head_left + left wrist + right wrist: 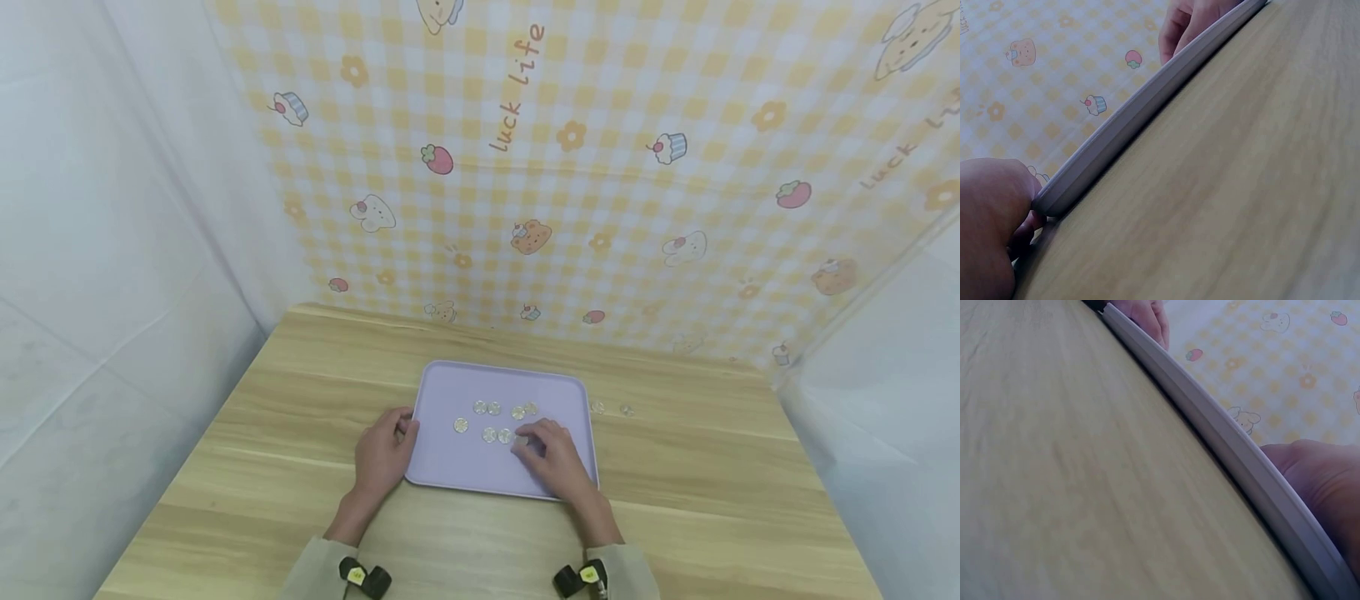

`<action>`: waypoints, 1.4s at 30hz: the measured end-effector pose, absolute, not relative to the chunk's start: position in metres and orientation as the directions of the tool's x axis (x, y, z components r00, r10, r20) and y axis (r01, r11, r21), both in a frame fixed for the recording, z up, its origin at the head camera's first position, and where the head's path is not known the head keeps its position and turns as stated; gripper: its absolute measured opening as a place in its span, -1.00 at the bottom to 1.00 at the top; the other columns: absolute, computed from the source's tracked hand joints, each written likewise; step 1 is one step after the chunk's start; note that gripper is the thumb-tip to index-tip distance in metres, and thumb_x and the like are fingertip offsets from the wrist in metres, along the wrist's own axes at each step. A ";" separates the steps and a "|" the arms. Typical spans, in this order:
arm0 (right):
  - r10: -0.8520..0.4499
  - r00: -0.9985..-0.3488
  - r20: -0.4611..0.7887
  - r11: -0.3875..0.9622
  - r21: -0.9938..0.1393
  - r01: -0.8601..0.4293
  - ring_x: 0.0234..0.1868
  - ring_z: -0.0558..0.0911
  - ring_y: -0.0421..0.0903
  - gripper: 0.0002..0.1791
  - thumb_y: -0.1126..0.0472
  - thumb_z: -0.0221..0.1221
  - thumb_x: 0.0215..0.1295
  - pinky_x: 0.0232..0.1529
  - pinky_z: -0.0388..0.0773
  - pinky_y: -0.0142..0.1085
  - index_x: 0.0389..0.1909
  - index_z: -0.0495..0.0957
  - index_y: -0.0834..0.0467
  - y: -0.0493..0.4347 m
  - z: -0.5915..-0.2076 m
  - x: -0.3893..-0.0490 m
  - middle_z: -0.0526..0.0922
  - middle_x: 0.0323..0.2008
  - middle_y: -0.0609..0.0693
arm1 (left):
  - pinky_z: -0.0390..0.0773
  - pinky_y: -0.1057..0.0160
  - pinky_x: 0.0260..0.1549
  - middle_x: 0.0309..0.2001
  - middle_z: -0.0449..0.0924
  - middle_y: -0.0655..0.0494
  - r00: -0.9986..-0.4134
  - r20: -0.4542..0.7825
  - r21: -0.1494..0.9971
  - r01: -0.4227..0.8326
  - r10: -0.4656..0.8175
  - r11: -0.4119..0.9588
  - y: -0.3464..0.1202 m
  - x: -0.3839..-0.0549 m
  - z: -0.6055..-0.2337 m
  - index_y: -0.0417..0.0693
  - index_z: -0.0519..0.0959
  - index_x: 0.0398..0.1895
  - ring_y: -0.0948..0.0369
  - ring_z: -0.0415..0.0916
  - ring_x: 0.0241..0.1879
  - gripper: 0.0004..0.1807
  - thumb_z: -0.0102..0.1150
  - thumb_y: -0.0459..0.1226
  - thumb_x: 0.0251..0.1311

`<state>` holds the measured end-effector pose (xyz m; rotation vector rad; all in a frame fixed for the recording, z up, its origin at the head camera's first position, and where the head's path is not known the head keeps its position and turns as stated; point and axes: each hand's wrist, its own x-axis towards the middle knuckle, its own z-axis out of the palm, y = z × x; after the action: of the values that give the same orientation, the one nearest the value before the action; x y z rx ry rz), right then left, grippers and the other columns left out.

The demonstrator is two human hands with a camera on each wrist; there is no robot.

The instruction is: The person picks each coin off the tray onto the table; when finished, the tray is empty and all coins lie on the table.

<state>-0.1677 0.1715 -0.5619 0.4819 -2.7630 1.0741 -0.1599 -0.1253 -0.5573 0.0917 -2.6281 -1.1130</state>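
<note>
While the left hand (pixel 382 457) curls thumb and fingers about the near-left edge of the purple tray (pixel 461 467), a lone coin (pixel 461 425) lies to its right, inside the rim. Between the hands sit a far pair of coins (pixel 480 407) and a near pair of coins (pixel 489 434). The right hand (pixel 557 460) pinches a partly hidden coin (pixel 522 440) with thumb and forefinger nearly together. Two coins (pixel 518 412) lie just beyond its fingertips; farther right, past that hand, loose coins (pixel 597 407) rest on the wooden table (pixel 697 475).
</note>
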 end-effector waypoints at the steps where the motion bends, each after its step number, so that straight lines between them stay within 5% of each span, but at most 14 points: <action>1: -0.238 -0.940 0.244 0.690 -0.639 -0.341 -0.32 0.44 -0.33 -0.79 0.10 0.39 0.19 -0.15 0.34 -0.29 -0.16 0.68 -0.01 0.171 -0.562 -0.168 0.56 -0.38 -0.28 | 0.30 0.28 -0.45 -0.45 0.61 0.15 -0.957 0.236 0.712 0.053 -0.168 0.700 -0.125 -0.160 -0.557 -0.16 0.66 -0.03 0.33 0.28 -0.65 -0.72 0.28 -0.24 0.25; 33: -0.116 -0.954 0.276 0.548 -0.784 -0.293 -0.29 0.53 -0.30 -0.74 0.23 0.41 0.14 -0.19 0.54 -0.40 -0.12 0.70 0.11 0.194 -0.551 -0.175 0.59 -0.34 -0.14 | 0.28 0.28 -0.44 -0.48 0.59 0.17 -0.954 0.243 0.713 0.054 -0.174 0.699 -0.124 -0.163 -0.559 -0.15 0.67 -0.05 0.33 0.24 -0.67 -0.74 0.28 -0.23 0.25; 42: 0.022 -0.905 0.425 0.571 -0.748 -0.338 -0.31 0.53 -0.34 -0.74 0.31 0.42 0.11 -0.25 0.54 -0.50 -0.14 0.71 0.16 0.219 -0.554 -0.180 0.61 -0.34 -0.06 | 0.29 0.31 -0.52 -0.48 0.60 0.18 -0.953 0.246 0.718 0.058 -0.175 0.694 -0.125 -0.160 -0.558 -0.14 0.67 -0.05 0.34 0.25 -0.67 -0.74 0.29 -0.24 0.23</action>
<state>-0.1804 0.2185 -0.5540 0.2562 -2.4170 1.2707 -0.1599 -0.1253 -0.5578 0.0931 -2.6102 -1.1201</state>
